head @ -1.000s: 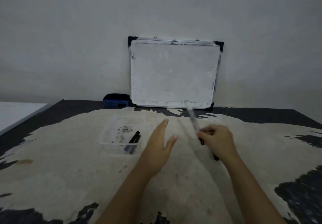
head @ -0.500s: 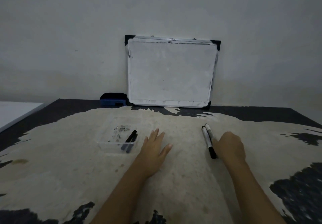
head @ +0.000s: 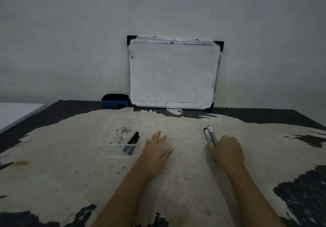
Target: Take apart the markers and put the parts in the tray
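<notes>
Two grey-and-black markers (head: 208, 135) lie side by side on the table, pointing away from me. My right hand (head: 227, 150) rests over their near ends, fingers curled onto them and thumb at their left side. The near ends are hidden under the hand. A clear plastic tray (head: 112, 144) sits to the left and holds two black marker parts (head: 131, 143) and some small dark bits. Just right of the tray, my left hand (head: 156, 149) lies flat on the table with its fingers spread, holding nothing.
A small whiteboard (head: 172, 73) leans against the wall at the back of the table. A blue eraser (head: 114, 101) sits to its left. The tabletop (head: 185, 182) is worn beige with black patches. A white surface (head: 14, 113) adjoins on the far left.
A second ago my right hand held one marker raised and tilted. It then laid it beside the other on the table, and now has slid forward onto both markers' near ends. My left hand lowered flat.
</notes>
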